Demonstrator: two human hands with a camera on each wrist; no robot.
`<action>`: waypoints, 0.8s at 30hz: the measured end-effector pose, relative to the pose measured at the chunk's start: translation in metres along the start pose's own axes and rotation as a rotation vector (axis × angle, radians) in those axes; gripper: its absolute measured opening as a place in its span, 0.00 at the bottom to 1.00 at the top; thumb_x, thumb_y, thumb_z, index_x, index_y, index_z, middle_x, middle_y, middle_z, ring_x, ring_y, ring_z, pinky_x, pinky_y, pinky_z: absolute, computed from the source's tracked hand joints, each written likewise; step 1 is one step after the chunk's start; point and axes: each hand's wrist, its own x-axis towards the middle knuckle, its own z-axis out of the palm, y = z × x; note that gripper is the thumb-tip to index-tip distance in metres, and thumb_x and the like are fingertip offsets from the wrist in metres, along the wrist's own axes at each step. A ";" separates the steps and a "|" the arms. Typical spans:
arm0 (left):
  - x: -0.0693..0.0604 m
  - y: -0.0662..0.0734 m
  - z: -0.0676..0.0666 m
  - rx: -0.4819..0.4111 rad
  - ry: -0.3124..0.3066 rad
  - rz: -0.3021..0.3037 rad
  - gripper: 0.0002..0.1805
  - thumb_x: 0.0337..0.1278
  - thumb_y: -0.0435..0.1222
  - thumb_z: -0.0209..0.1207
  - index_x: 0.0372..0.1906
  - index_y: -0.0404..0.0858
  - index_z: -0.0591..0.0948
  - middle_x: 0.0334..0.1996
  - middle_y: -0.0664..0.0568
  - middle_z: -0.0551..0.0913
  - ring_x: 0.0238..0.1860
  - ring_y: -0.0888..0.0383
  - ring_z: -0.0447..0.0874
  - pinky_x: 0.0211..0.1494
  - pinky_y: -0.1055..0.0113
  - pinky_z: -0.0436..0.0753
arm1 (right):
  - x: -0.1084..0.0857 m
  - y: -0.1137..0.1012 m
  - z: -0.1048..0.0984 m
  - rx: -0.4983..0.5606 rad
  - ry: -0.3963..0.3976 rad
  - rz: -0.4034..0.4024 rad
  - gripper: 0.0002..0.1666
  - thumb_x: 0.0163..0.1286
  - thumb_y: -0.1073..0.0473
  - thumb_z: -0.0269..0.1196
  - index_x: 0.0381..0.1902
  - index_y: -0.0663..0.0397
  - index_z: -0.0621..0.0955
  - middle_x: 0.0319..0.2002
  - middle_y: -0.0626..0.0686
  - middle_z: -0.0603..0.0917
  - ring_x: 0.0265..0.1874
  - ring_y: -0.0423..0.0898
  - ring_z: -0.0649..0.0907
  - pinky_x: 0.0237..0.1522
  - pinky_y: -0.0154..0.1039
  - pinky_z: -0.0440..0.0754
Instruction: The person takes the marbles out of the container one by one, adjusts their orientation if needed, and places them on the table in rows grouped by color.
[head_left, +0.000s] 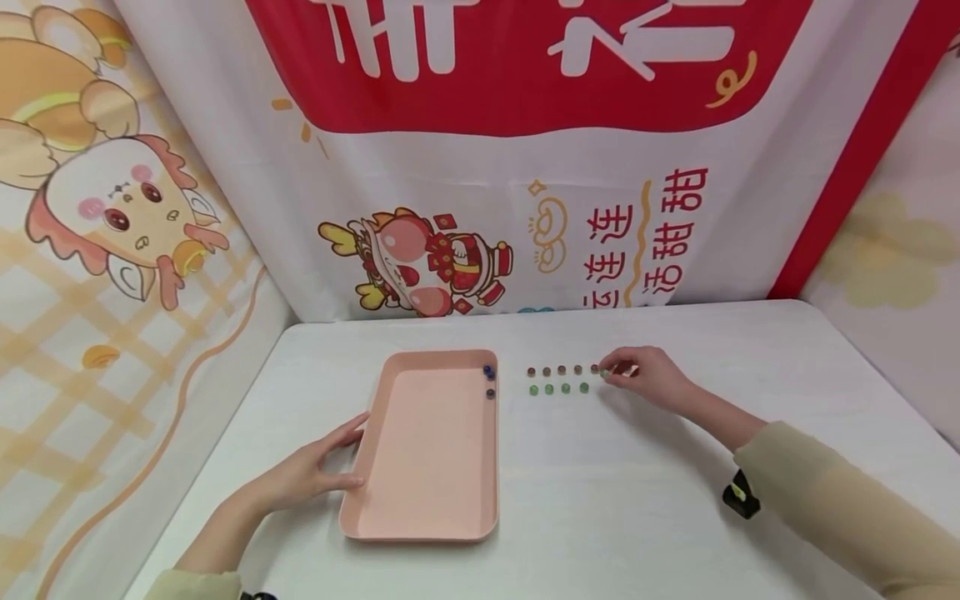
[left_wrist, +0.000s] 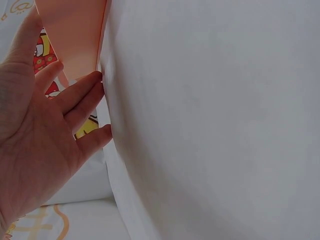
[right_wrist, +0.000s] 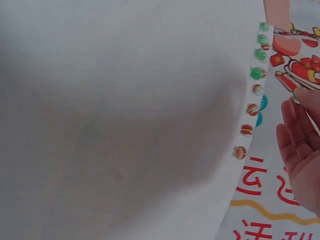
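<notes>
A shallow pink tray (head_left: 420, 450) lies on the white table. Against its left side rests my left hand (head_left: 311, 471), fingers spread and touching the wall; in the left wrist view, the left hand (left_wrist: 55, 120) has fingertips at the tray's edge (left_wrist: 77, 35). Between thumb and fingertips my right hand (head_left: 648, 377) pinches a small green marble (right_wrist: 296, 96). Just left of that hand is a row of reddish-brown marbles (head_left: 562, 370), with a row of green marbles (head_left: 566, 388) in front of it. The fingers partly hide the far row's right end.
Three dark blue or dark marbles (head_left: 490, 393) sit inside the tray by its right wall. Behind the table (head_left: 600, 500) hangs a printed cloth (head_left: 465, 167) with red characters; another patterned cloth (head_left: 150, 333) covers the left side.
</notes>
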 end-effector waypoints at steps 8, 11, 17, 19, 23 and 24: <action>0.000 0.001 0.001 -0.029 0.001 0.002 0.51 0.49 0.49 0.70 0.76 0.44 0.57 0.65 0.37 0.70 0.68 0.37 0.60 0.65 0.35 0.56 | 0.007 0.017 0.012 -0.007 -0.027 0.091 0.11 0.64 0.67 0.66 0.45 0.58 0.84 0.44 0.54 0.84 0.37 0.47 0.80 0.42 0.42 0.78; 0.000 0.000 0.001 -0.024 0.001 -0.002 0.51 0.49 0.49 0.70 0.76 0.44 0.58 0.65 0.37 0.70 0.68 0.38 0.60 0.66 0.35 0.55 | 0.009 0.019 0.017 -0.006 -0.033 0.107 0.10 0.64 0.67 0.66 0.44 0.56 0.85 0.45 0.54 0.84 0.37 0.46 0.79 0.41 0.42 0.78; 0.000 0.000 0.000 -0.014 0.001 0.003 0.51 0.49 0.50 0.70 0.76 0.44 0.57 0.65 0.38 0.70 0.68 0.38 0.61 0.66 0.36 0.57 | 0.011 0.023 0.023 -0.045 -0.035 0.103 0.10 0.62 0.68 0.67 0.41 0.54 0.85 0.42 0.52 0.84 0.35 0.45 0.79 0.39 0.41 0.77; 0.000 0.000 0.000 -0.008 0.003 0.014 0.51 0.49 0.49 0.70 0.76 0.44 0.58 0.65 0.39 0.71 0.68 0.38 0.61 0.66 0.36 0.57 | 0.013 0.023 0.023 -0.068 -0.037 0.092 0.10 0.61 0.68 0.68 0.41 0.54 0.85 0.41 0.52 0.84 0.35 0.45 0.78 0.38 0.41 0.77; -0.001 0.001 -0.001 0.004 0.008 0.036 0.50 0.50 0.49 0.70 0.76 0.42 0.58 0.65 0.39 0.72 0.68 0.39 0.62 0.66 0.37 0.57 | 0.015 0.024 0.023 -0.106 -0.049 0.089 0.10 0.61 0.67 0.68 0.41 0.53 0.85 0.42 0.51 0.84 0.35 0.44 0.78 0.39 0.41 0.76; -0.001 0.002 -0.001 0.004 0.010 0.037 0.50 0.49 0.49 0.70 0.76 0.43 0.58 0.64 0.40 0.72 0.68 0.39 0.62 0.66 0.37 0.57 | 0.015 0.023 0.023 -0.111 -0.055 0.092 0.10 0.61 0.67 0.68 0.41 0.53 0.85 0.42 0.52 0.84 0.35 0.44 0.78 0.39 0.41 0.76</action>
